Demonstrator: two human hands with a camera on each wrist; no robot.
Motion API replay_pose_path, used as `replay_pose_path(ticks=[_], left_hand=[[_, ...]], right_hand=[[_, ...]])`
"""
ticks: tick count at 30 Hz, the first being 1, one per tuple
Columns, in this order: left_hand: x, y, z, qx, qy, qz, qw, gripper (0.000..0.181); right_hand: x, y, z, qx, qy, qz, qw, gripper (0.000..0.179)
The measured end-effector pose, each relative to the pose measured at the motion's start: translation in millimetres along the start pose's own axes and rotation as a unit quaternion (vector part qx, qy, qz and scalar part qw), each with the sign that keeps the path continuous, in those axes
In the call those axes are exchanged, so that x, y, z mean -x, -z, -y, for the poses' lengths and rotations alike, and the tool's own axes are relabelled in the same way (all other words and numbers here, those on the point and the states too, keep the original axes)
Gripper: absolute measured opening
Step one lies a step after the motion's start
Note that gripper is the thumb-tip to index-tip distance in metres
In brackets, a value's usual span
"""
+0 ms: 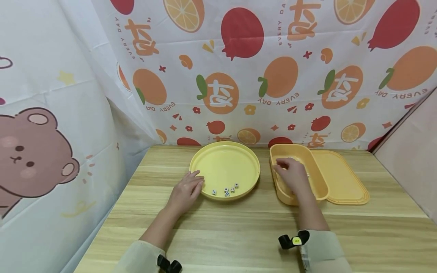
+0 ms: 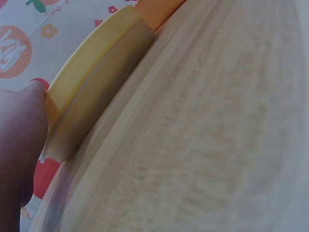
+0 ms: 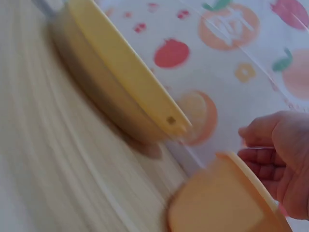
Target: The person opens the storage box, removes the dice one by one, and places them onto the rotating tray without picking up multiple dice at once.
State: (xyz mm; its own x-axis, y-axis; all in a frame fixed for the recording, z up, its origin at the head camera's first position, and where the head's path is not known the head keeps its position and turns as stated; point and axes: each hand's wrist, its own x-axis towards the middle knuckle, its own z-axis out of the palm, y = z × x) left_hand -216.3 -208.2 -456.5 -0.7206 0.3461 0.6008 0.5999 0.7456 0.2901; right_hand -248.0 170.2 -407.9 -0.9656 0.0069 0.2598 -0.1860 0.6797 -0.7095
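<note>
A round yellow tray point(image 1: 223, 161) lies on the table, with several small white dice point(image 1: 232, 189) grouped near its front rim. My left hand point(image 1: 186, 191) rests at the tray's left rim, its fingers lying over the edge; the left wrist view shows the hand point(image 2: 21, 135) against the tray's side point(image 2: 104, 72). My right hand point(image 1: 294, 175) is over an orange-yellow rectangular box point(image 1: 315, 182), fingers loosely bent. In the right wrist view, the thumb and fingers of this hand point(image 3: 285, 159) stand apart above the box's rim point(image 3: 241, 169), with nothing visible between them. The hand hides part of the box's inside.
A flat orange-yellow lid point(image 1: 341, 178) lies right of the box, partly behind its side. The wooden table point(image 1: 218, 235) backs onto a fruit-printed cloth point(image 1: 246, 87). Another cloth with a bear point(image 1: 30, 159) hangs on the left. Both sleeves carry small black cameras point(image 1: 293, 240).
</note>
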Motion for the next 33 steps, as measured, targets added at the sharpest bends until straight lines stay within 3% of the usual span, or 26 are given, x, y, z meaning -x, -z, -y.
replay_pose_path(ticks=[6,13,18,33], left_hand=[[-1.3,-0.3,1.7,0.003,0.002,0.002,1.0000,0.019],[-4.3,-0.4,4.2,0.005,0.003,0.004,1.0000,0.019],[-6.1,-0.4,5.4,0.006,0.006,0.008,0.9999,0.020],[-2.0,-1.5,2.2,0.002,-0.002,-0.004,1.0000,0.018]], right_hand=[[-2.8,20,-23,0.035,-0.073,0.013,0.9966,0.043],[-4.5,29,-29,0.081,-0.133,0.094,0.9834,0.060],[-5.9,28,-26,0.092,-0.164,0.128,0.9737,0.067],[0.5,32,-31,0.106,-0.170,0.165,0.9658,0.070]])
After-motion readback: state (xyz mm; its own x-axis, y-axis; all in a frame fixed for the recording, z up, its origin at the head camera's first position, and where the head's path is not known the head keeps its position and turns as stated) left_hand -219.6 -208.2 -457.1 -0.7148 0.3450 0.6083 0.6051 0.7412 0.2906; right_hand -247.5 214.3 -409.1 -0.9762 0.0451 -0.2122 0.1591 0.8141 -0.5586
